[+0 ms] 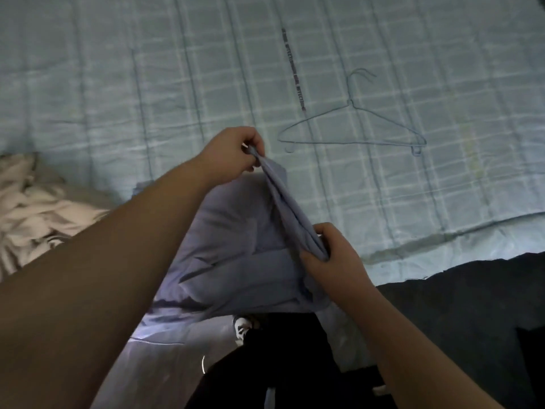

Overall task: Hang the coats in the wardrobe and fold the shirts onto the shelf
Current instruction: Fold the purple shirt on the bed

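Now both hands (236,150) (327,255) pinch blue shirt (236,249) edge taut

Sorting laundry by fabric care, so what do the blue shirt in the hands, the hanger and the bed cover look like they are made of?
The blue shirt looks like thin woven cloth, perhaps cotton: matte, creasing softly where both hands pinch it. The hanger looks like thin wire, possibly coated light blue. The bed cover seems quilted fabric with stitched lines and a slight sheen.
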